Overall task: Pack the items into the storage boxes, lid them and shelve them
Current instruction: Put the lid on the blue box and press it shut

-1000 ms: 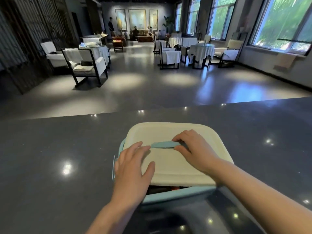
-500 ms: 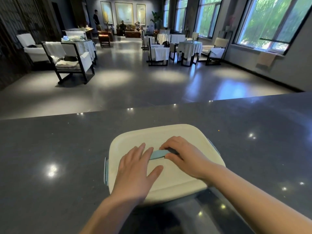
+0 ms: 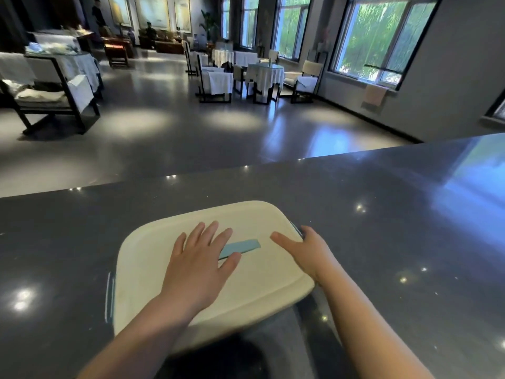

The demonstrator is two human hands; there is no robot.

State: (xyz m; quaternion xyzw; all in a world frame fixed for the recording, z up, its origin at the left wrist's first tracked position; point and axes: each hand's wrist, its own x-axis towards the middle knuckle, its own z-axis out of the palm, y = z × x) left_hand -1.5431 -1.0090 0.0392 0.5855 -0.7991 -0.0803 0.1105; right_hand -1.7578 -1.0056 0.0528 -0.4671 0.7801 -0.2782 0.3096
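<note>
A storage box sits on the dark counter under a cream lid (image 3: 153, 269) with a light blue handle (image 3: 240, 246) in its middle. A blue side latch (image 3: 109, 299) shows at the box's left edge. My left hand (image 3: 199, 263) lies flat on the lid with fingers spread, its thumb over the handle's near end. My right hand (image 3: 306, 250) rests at the lid's right edge, thumb on top and fingers reaching down over the side by the right latch. The box's contents are hidden.
The grey speckled counter (image 3: 382, 242) stretches left and right around the box. Beyond its far edge lies a polished floor with covered tables and chairs (image 3: 246, 75), an armchair (image 3: 52, 97) at left, and windows (image 3: 379, 36) at right.
The lid went from sitting askew with a gap at the front to lying over the whole box. My right hand left the handle and moved to the right edge; my left hand slid to the middle.
</note>
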